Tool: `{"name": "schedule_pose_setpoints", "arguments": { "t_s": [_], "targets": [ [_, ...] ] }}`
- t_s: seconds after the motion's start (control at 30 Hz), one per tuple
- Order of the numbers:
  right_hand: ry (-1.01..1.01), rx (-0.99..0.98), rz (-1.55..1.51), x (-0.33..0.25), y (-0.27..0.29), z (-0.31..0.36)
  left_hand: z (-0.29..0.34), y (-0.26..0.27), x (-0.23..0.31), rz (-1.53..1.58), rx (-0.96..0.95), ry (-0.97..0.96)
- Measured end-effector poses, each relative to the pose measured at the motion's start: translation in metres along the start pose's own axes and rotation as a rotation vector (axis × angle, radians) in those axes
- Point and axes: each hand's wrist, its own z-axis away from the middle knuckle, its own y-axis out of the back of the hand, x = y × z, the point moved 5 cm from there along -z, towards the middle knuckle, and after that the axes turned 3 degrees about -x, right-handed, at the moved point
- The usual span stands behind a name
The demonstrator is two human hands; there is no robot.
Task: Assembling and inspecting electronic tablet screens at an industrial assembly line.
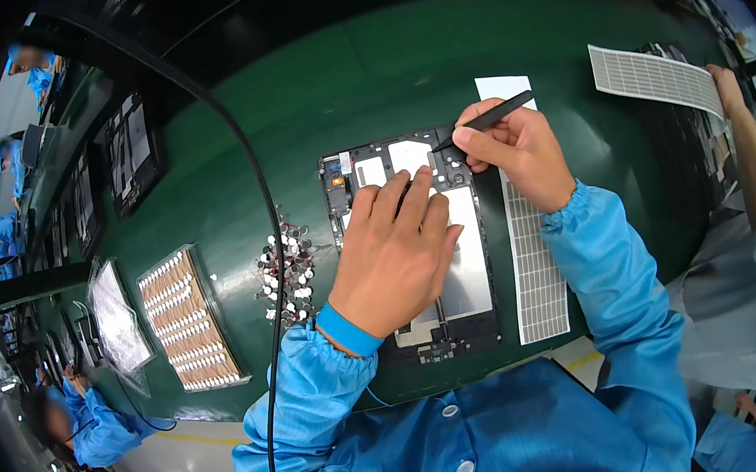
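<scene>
Centrally, an opened flat device [466, 268] lies on a green bench [542, 44], its long axis running away from the wearer. The left hand [394, 257] lies palm down across its middle, fingers loosely spread (contact under the palm is hidden). At the device's far right edge, the right hand [519, 155] has its grip closed on a slim black tool [501, 111], slanting down leftward toward a white patch [410, 152].
</scene>
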Motion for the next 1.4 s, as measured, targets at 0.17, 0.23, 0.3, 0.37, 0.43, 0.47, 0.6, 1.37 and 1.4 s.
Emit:
{"name": "schedule_pose_setpoints", "arguments": {
  "t_s": [0.17, 0.23, 0.3, 0.37, 0.43, 0.47, 0.6, 1.37, 1.4],
  "targets": [
    [0.013, -0.030, 0.035, 0.000, -0.001, -0.001, -0.004, -0.002, 0.000, -0.031, -0.012, -0.003],
    [0.013, -0.026, 0.036, 0.001, -0.001, -0.001, -0.006, -0.002, 0.001, -0.056, -0.008, -0.009],
    [0.015, -0.023, 0.038, 0.001, -0.001, 0.000, -0.008, -0.003, 0.002, -0.057, -0.009, -0.011],
    [0.058, 0.005, 0.040, 0.001, -0.001, -0.001, -0.010, -0.004, 0.001, -0.059, -0.010, -0.014],
    [0.068, 0.010, 0.049, 0.002, -0.001, -0.001, -0.011, -0.006, 0.001, -0.088, -0.039, -0.007],
    [0.077, 0.015, 0.059, 0.002, -0.002, 0.000, -0.012, -0.006, 0.001, -0.086, -0.039, -0.009],
    [0.157, 0.032, 0.163, -0.008, -0.003, 0.003, -0.013, -0.006, 0.005, -0.113, -0.065, 0.011],
    [0.466, -0.449, 1.178, -0.025, -0.198, -0.002, 0.176, 0.049, -0.021, 0.143, 0.463, 0.399],
    [0.420, -0.490, 1.233, -0.022, -0.202, -0.007, 0.178, 0.049, -0.022, 0.143, 0.471, 0.407]
  ]
}}
